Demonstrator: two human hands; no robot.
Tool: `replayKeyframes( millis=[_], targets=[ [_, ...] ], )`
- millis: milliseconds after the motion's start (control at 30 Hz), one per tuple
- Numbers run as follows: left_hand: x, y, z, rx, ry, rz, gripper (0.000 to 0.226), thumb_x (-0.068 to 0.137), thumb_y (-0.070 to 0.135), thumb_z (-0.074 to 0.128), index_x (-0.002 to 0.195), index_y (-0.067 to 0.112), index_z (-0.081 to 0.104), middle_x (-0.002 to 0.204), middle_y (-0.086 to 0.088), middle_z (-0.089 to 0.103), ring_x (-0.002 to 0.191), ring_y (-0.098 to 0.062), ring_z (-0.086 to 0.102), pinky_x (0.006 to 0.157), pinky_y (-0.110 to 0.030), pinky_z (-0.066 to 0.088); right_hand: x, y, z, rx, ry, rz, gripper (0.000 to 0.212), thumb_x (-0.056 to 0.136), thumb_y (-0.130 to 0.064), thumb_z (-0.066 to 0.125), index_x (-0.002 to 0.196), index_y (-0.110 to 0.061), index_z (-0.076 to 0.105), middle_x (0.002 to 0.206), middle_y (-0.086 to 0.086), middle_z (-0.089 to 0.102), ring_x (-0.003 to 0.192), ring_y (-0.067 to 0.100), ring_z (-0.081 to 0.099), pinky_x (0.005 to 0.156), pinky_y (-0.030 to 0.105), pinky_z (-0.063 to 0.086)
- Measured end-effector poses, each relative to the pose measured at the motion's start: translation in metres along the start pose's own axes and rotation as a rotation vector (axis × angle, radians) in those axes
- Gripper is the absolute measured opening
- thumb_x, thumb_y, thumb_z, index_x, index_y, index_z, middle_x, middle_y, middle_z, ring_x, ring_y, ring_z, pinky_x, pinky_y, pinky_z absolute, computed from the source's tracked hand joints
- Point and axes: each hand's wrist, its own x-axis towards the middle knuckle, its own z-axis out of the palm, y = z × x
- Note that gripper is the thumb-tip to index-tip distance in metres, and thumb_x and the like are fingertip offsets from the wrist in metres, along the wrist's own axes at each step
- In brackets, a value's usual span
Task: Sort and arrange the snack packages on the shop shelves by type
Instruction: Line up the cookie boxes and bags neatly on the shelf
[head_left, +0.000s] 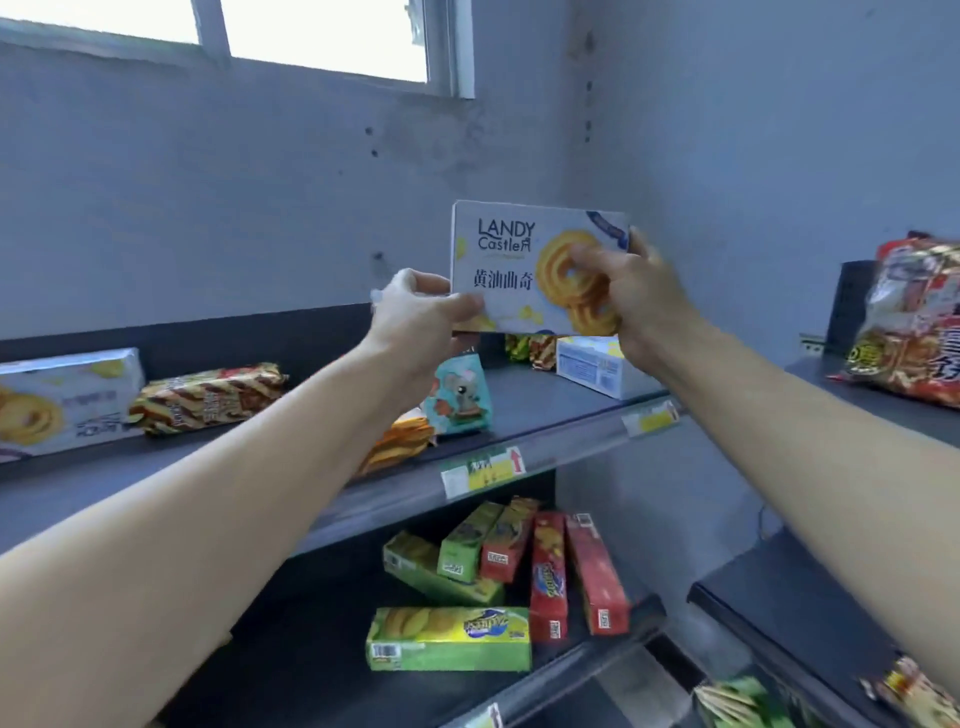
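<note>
Cookie box (524, 270) sits mid-frame above the top shelf (545, 415), held face-on between my hands. Left hand (415, 317) pinches its lower left corner; right hand (631, 291) grips the right end, thumb on the front. A matching box (62, 400) lies at far left. Risk, I judge: the corner pinch is thin, so the box could twist loose and knock the teal pack (460, 395) below.

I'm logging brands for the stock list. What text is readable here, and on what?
"LANDY Castle": raised biscuit box, top left.
"黄油曲奇": same box, below the brand.
Shelf price tags, green boxes, red boxes, striped packet: print too blurred to read.
</note>
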Motion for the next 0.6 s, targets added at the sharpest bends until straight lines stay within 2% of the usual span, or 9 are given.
replayKeyframes(
  millis=[100,200,300,433,533,600],
  targets=[
    [0.008,-0.007,0.023,0.03,-0.031,-0.019,0.025,0.085,0.001,0.063,0.099,0.008,0.044,0.11,-0.016,0.062,0.095,-0.029,0.067,0.074,-0.032,0.058,0.014,0.007,-0.025,0.024,0.008,0.01,0.017,0.082,-0.006,0.065,0.081,-0.022,0.06,0.069,-0.007,0.064,0.052,0.003,0.06,0.046,0.014,0.044],
    [0.012,-0.011,0.027,0.066,-0.026,-0.027,0.027,0.086,0.002,0.064,0.103,0.007,0.043,0.111,-0.016,0.063,0.096,-0.028,0.067,0.074,-0.031,0.059,0.025,0.018,-0.031,0.034,-0.003,0.018,0.016,0.081,-0.006,0.066,0.08,-0.021,0.06,0.072,-0.006,0.066,0.064,0.008,0.063,0.06,0.023,0.051],
    [0.014,-0.01,0.014,0.102,0.023,-0.024,0.026,0.086,0.004,0.064,0.102,0.008,0.044,0.109,-0.015,0.065,0.092,-0.027,0.069,0.078,-0.038,0.059,0.031,0.028,-0.016,0.052,-0.062,0.029,0.014,0.081,-0.006,0.066,0.081,-0.02,0.062,0.079,-0.003,0.068,0.075,0.015,0.064,0.076,0.035,0.053],
    [0.016,-0.01,-0.015,0.085,0.087,-0.009,0.022,0.085,0.003,0.064,0.095,0.01,0.045,0.105,-0.014,0.066,0.088,-0.025,0.07,0.074,-0.034,0.06,0.031,0.037,0.014,0.078,-0.133,0.016,0.015,0.08,-0.006,0.067,0.082,-0.021,0.063,0.077,-0.005,0.07,0.071,0.013,0.067,0.067,0.03,0.056],
    [0.018,-0.01,-0.038,0.089,0.13,-0.009,0.023,0.085,0.004,0.065,0.093,0.012,0.045,0.107,-0.014,0.066,0.092,-0.025,0.069,0.08,-0.037,0.059,0.032,0.042,0.038,0.065,-0.173,0.019,0.015,0.079,-0.008,0.068,0.082,-0.021,0.063,0.079,-0.004,0.07,0.075,0.016,0.067,0.073,0.034,0.054],
    [0.021,-0.009,-0.052,0.071,0.147,-0.011,0.023,0.085,0.004,0.065,0.095,0.012,0.045,0.107,-0.013,0.066,0.091,-0.023,0.07,0.079,-0.037,0.059,0.032,0.044,0.052,0.055,-0.203,0.017,0.014,0.079,-0.009,0.068,0.082,-0.022,0.063,0.08,-0.004,0.071,0.076,0.016,0.067,0.073,0.034,0.054]
  ],
)
